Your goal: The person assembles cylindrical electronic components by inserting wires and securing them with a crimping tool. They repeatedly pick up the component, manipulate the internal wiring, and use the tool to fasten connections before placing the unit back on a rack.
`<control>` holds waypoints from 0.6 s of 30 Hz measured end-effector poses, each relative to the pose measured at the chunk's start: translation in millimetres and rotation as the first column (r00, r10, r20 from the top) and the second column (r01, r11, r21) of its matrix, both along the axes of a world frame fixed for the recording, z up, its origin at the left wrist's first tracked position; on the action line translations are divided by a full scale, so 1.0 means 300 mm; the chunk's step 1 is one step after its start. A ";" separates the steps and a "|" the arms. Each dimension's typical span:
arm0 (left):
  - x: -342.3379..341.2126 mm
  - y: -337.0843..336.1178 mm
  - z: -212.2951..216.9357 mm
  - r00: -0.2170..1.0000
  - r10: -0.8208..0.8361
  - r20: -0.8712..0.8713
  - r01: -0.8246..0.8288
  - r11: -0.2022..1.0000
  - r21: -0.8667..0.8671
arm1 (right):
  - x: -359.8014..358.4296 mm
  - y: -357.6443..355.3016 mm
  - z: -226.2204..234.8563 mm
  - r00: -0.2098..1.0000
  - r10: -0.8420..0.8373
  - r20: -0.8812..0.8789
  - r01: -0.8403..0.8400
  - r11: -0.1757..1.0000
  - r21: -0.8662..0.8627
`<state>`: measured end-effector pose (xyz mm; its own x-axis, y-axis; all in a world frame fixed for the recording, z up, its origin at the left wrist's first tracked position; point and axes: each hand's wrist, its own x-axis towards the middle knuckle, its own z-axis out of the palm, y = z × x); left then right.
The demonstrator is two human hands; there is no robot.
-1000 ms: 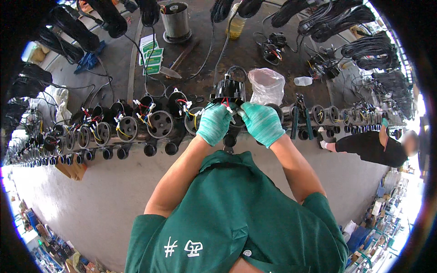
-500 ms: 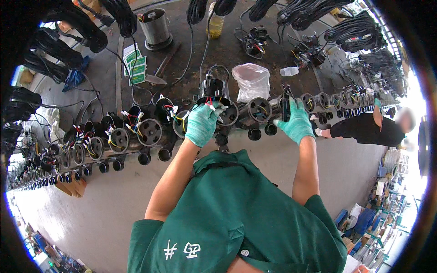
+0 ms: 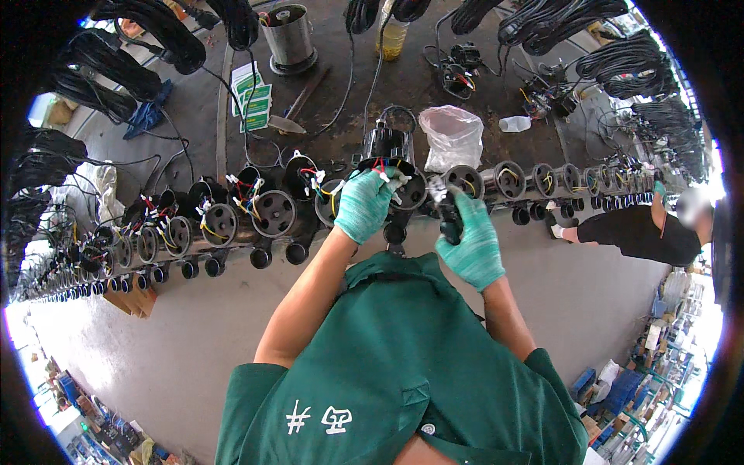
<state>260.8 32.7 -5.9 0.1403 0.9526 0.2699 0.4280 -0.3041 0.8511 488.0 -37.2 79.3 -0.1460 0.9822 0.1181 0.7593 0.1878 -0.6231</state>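
At frame centre, the green-gloved left hand (image 3: 364, 205) pinches coloured wires on a round black motor housing (image 3: 390, 167). Just right, the green-gloved right hand (image 3: 470, 242) is closed around a small black tool (image 3: 449, 221).

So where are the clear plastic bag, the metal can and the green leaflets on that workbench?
Clear plastic bag (image 3: 452, 138): head view, on its crumpled front.
Metal can (image 3: 288, 35): head view, on its side wall.
Green leaflets (image 3: 253, 105): head view, on the middle of the stack.
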 end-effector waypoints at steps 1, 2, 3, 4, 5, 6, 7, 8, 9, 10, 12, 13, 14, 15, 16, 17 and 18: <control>0.001 -0.002 0.014 1.000 -0.010 0.011 0.010 1.000 -0.008 | -0.034 -0.004 0.003 1.000 -0.026 -0.013 0.024 0.997 -0.078; 0.001 -0.001 0.027 1.000 -0.018 0.025 0.018 1.000 -0.013 | -0.055 -0.002 0.011 0.999 -0.050 -0.022 0.046 0.987 -0.154; 0.001 -0.001 0.028 1.000 -0.010 0.009 0.010 1.000 0.011 | -0.058 0.000 -0.010 0.999 -0.031 -0.007 0.030 0.994 -0.110; 0.001 0.000 0.030 1.000 -0.002 -0.007 0.002 0.999 0.035 | -0.061 0.005 -0.021 1.000 -0.025 0.002 0.025 0.993 -0.111; -0.001 -0.001 0.031 1.000 0.009 -0.022 -0.008 0.998 0.059 | -0.064 0.012 -0.028 1.000 -0.016 0.012 0.018 0.993 -0.114; -0.002 -0.001 0.032 0.999 0.008 -0.036 -0.006 0.999 0.046 | -0.067 0.018 -0.033 1.000 -0.008 0.022 0.011 0.993 -0.116; -0.004 0.000 0.032 0.999 0.007 -0.050 -0.005 0.999 0.034 | -0.070 0.022 -0.037 1.000 -0.004 0.011 0.005 0.991 -0.132; -0.005 0.001 0.030 0.998 0.004 -0.065 -0.003 1.000 0.022 | -0.072 0.026 -0.037 1.000 0.008 0.020 -0.005 0.992 -0.124; -0.005 -0.001 0.028 0.998 0.013 -0.055 -0.013 1.000 0.014 | -0.074 0.030 -0.036 0.999 0.019 0.028 -0.016 0.993 -0.116; -0.005 -0.005 0.026 0.999 0.022 -0.045 -0.022 1.000 0.006 | -0.076 0.035 -0.037 0.999 0.030 0.037 -0.026 0.994 -0.108; -0.006 -0.007 0.018 0.998 0.033 -0.059 -0.033 0.999 0.001 | -0.077 0.043 -0.045 0.997 0.038 0.061 -0.031 0.993 -0.114; -0.007 -0.005 0.007 0.996 0.036 -0.084 -0.035 0.999 0.004 | -0.079 0.046 -0.050 0.996 0.042 0.073 -0.034 0.993 -0.117; -0.008 -0.004 0.004 0.993 0.038 -0.108 -0.037 0.999 0.007 | -0.080 0.050 -0.052 0.995 0.045 0.091 -0.032 0.991 -0.132; -0.007 -0.003 0.001 0.996 0.042 -0.084 -0.041 0.999 0.013 | -0.082 0.053 -0.053 0.993 0.047 0.109 -0.031 0.988 -0.148; -0.005 -0.002 -0.001 0.997 0.046 -0.061 -0.045 0.999 0.018 | -0.084 0.056 -0.056 0.991 0.051 0.127 -0.030 0.986 -0.164; -0.003 -0.003 0.000 0.998 0.049 -0.038 -0.048 0.999 0.023 | -0.085 0.058 -0.060 0.991 0.057 0.122 -0.034 0.982 -0.184; -0.003 -0.003 0.001 0.998 0.047 -0.034 -0.046 0.999 0.028 | -0.086 0.060 -0.066 0.991 0.063 0.116 -0.038 0.978 -0.203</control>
<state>259.8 31.8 -5.5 0.1058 0.9506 0.2917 0.4715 -0.3062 0.8270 462.2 -19.2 59.5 -0.1970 0.9751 -0.1018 0.8242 0.1085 -0.5558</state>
